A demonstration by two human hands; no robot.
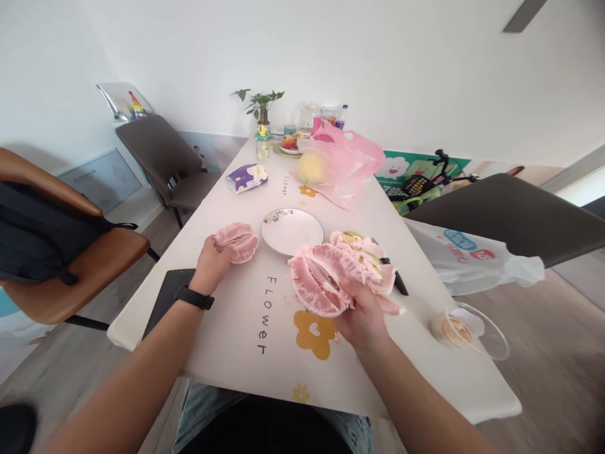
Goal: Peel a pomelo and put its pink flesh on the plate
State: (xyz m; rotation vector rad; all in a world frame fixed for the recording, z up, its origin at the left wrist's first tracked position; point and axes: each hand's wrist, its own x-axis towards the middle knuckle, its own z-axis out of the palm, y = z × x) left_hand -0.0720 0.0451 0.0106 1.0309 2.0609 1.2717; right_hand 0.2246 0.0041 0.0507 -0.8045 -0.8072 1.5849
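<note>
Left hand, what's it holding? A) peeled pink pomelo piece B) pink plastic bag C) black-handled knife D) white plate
A. The left hand has its fingers around the peeled pink pomelo piece, which sits beside the white plate.

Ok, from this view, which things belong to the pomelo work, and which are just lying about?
Part of the job: left hand, pink pomelo piece, right hand, larger pomelo piece, pith scraps, black-handled knife, empty white plate.

Lying about: pink plastic bag, tissue packet, potted plant, fruit plate.
</note>
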